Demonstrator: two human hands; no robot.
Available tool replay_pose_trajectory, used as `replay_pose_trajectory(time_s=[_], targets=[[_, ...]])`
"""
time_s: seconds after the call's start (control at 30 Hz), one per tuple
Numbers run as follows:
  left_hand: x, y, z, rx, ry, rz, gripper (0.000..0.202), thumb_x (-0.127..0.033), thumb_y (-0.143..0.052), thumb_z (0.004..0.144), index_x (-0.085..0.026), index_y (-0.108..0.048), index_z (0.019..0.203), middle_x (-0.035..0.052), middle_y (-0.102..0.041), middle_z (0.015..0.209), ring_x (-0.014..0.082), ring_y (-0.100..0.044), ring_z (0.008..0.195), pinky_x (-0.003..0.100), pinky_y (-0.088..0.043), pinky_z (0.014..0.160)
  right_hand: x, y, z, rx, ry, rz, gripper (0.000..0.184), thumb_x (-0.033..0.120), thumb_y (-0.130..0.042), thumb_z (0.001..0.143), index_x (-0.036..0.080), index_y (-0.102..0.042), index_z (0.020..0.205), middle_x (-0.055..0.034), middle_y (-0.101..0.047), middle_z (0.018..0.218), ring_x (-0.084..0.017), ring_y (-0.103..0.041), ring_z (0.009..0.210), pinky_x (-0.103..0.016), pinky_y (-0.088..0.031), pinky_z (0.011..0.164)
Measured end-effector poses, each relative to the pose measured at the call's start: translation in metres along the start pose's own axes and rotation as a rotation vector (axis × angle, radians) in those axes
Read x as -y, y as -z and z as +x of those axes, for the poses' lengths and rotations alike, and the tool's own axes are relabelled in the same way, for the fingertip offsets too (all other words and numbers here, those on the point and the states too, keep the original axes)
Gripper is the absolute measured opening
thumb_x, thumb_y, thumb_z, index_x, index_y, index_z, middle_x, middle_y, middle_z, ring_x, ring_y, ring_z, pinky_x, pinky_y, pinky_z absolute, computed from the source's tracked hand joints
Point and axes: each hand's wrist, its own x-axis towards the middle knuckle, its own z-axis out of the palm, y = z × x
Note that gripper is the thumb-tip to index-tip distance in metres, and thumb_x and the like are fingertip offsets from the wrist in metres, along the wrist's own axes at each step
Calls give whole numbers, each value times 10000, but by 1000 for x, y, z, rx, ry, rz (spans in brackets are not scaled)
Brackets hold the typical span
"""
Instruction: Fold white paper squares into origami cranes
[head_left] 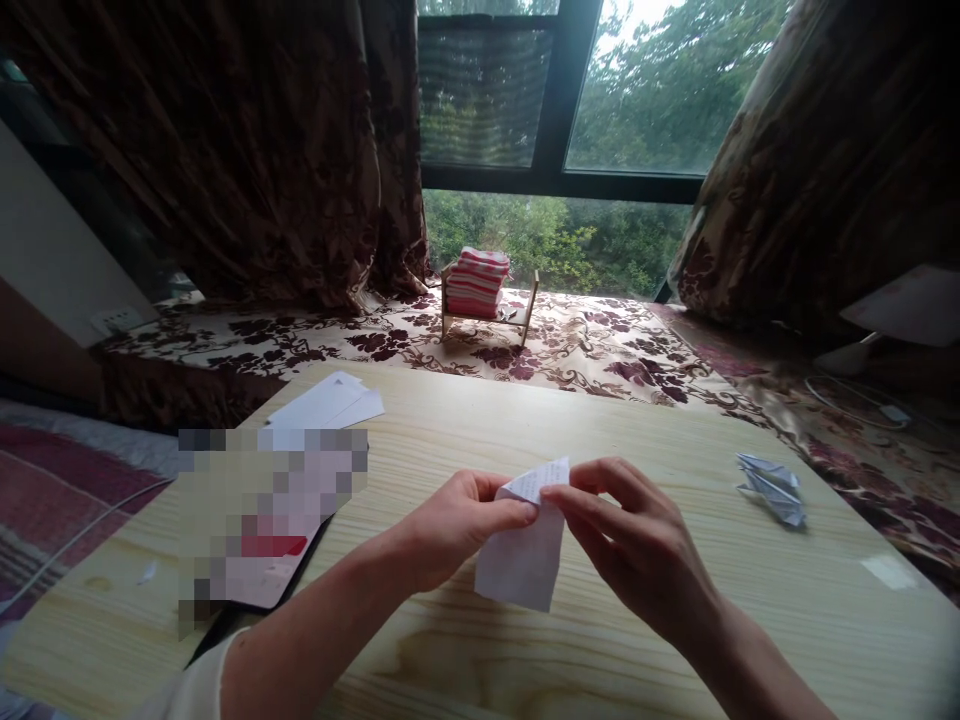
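A small sheet of white paper [519, 565] is held up over the wooden table, its top corner folded down into a slanted flap with print on it. My left hand [469, 520] pinches the paper from the left, thumb lying across the lower edge of the flap. On the other side, my right hand [637, 525] grips the flap's right edge between thumb and index finger. The remaining fingers of that hand curl and touch nothing I can see. What lies behind the sheet is hidden.
Folded paper pieces [772, 490] sit at the table's right. Loose white sheets [326, 400] lie at the back left, near a partly blurred tablet-like device [270, 575]. Beyond the table [600, 420], a small wooden rack [527, 315] holds folded red-striped cloths [478, 283] on the window ledge.
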Motion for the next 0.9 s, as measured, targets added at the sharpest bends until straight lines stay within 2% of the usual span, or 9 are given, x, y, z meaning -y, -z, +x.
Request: replay_pose_trajectory(time_s=[0.43,0.67,0.83,0.9], targets=[[-3,-1,-2,-4,30,-16,174,-229,-656,628,-97,-697,734,-3,-583,611,74,-451,516,208,-277,497,-2,0,1,26,32,-69,211,52,-552,840,158,-678,971,-88,-580,817,-180,-508,739,-306,-420,621],[-4,-2,-3,-7,34,-43,177,-214,-648,615,-97,-694,738,2,-593,611,68,-462,510,196,-292,493,-2,2,1,32,66,-107,261,64,-522,859,195,-677,1022,-80,-592,830,-175,-520,746,-298,-431,643],[-5,-3,-4,-18,35,-38,200,-215,-660,609,-83,-699,754,7,-587,614,69,-464,517,193,-293,490,-2,1,1,41,99,-144,241,73,-518,865,166,-677,1021,-97,-601,837,-183,-521,752,-307,-443,652],[-5,-3,-4,-23,35,-53,227,-261,-693,625,-78,-700,759,16,-593,632,76,-479,530,198,-308,500,-2,1,1,46,103,-142,249,65,-517,863,164,-672,1031,-101,-600,845,-186,-520,758,-312,-446,653]])
